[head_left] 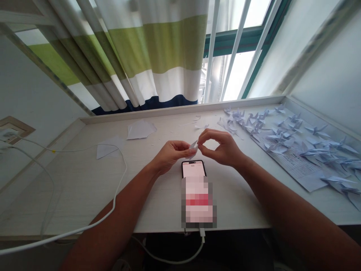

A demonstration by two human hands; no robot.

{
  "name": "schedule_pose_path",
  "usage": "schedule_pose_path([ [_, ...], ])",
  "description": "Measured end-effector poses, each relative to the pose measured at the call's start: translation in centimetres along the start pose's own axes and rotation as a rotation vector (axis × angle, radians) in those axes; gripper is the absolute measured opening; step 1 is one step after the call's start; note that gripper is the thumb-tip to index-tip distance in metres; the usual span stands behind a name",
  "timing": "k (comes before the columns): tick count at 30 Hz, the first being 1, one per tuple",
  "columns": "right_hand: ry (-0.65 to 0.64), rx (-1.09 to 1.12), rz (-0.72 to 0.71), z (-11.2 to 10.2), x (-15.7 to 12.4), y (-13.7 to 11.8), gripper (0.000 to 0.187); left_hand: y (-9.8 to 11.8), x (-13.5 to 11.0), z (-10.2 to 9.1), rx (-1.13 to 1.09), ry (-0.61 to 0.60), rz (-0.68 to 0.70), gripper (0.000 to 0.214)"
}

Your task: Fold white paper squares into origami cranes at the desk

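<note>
Both hands meet over the middle of a pale desk [84,180]. My left hand [169,155] and my right hand [220,146] each pinch one small folded piece of white paper [194,146] between fingertips. Just below the hands a phone [194,177] lies flat on the desk with its screen lit, a white cable plugged into its near end.
Several folded paper cranes [293,143] lie spread on a sheet at the right of the desk. Loose paper sheets [139,129] lie at the back left. A white charging cable [118,188] runs from a wall socket [9,133] across the desk. A striped curtain [152,52] and window stand behind.
</note>
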State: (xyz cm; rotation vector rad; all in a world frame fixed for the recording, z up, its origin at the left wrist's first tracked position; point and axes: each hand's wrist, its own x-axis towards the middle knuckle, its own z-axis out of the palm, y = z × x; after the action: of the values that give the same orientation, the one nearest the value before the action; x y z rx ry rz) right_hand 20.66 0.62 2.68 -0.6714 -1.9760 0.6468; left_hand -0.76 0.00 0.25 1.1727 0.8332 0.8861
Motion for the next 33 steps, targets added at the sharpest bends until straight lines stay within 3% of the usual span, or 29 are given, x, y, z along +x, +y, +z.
schedule_pose_path([
  [5, 0.037, -0.126, -0.104, 0.3, -0.1, 0.1, 0.007, -0.2, 0.2, 0.3, -0.112, 0.085, 0.051, 0.026],
  [9, 0.046, -0.137, -0.145, 0.7, -0.2, 0.5, 0.006, -0.3, 0.3, 0.4, -0.131, 0.076, 0.085, 0.025],
  [33, 0.103, -0.122, -0.059, 2.3, -0.4, 0.6, 0.011, -0.9, 0.7, 0.4, -0.097, 0.194, 0.152, 0.027],
])
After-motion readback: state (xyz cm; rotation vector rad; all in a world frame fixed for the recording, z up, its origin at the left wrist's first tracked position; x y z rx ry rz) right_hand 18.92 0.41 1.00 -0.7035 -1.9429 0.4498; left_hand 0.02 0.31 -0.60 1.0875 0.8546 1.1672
